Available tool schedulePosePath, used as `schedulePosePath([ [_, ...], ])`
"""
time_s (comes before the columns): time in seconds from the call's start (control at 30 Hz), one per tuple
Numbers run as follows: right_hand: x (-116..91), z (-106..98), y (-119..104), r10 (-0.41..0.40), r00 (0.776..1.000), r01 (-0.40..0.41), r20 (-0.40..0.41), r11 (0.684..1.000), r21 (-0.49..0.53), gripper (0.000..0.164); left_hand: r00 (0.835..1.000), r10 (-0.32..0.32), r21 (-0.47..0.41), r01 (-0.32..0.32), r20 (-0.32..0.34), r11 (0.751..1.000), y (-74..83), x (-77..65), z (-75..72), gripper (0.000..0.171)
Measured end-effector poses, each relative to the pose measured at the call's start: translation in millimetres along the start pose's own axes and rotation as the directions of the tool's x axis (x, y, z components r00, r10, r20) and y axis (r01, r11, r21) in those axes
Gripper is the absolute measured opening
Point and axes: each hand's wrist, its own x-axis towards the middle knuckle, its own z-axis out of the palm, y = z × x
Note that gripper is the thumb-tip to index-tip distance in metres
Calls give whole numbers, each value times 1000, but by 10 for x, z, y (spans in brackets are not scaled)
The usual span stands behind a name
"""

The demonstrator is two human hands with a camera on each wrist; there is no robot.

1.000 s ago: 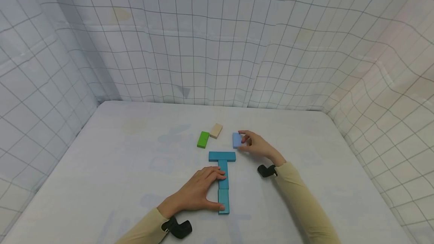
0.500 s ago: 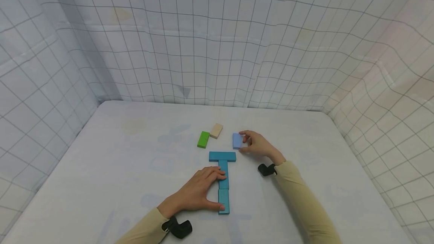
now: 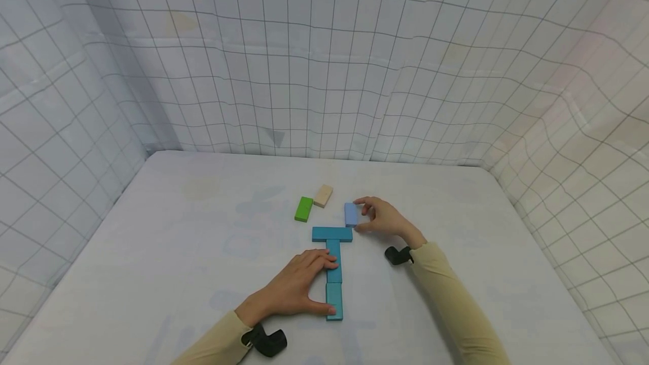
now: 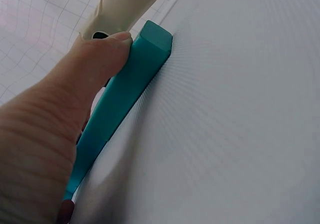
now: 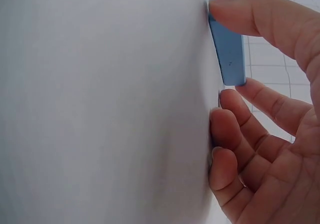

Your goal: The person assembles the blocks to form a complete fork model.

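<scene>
Teal blocks lie flat in a T: a crossbar block [image 3: 332,234], an upper stem block [image 3: 334,275] and a lower stem block [image 3: 334,294]. My left hand [image 3: 294,286] rests along the stem's left side, its fingertips on the upper block and its thumb on the lower one. In the left wrist view the thumb presses on the end of a teal block [image 4: 122,92]. Just behind the crossbar's right end, my right hand [image 3: 385,218] pinches a light blue block [image 3: 350,215] endwise between thumb and index finger. Its other fingers curl beside the block [image 5: 230,54] in the right wrist view.
Behind the crossbar, to the left, lie a green block [image 3: 303,209] and a beige block [image 3: 323,196], side by side and slanted. A white cloth [image 3: 203,252] covers the table. Gridded white curtains [image 3: 304,72] enclose it at the back and both sides.
The right hand has drawn the light blue block slightly toward me and to the left, nearer the crossbar's right end. My left hand and the teal blocks stay in place.
</scene>
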Motion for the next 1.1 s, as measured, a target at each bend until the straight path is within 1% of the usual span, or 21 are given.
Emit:
schedulePosePath([
  [0.5, 1, 13, 0, -13, 1000, 13, 0, 1000, -25, 65, 1000, -24, -15, 24, 16, 1000, -3, 9, 4, 77],
  [0.9, -10, 12, -31, -3, 1000, 3, 3, 1000, -23, 66, 999, -38, -9, 38, 27, 999, -1, 12, -1, 78],
  [1.1, -20, 9, -56, 10, 1000, -10, 11, 1000, -27, 66, 999, -27, -5, 27, 22, 1000, 7, 5, -7, 77],
])
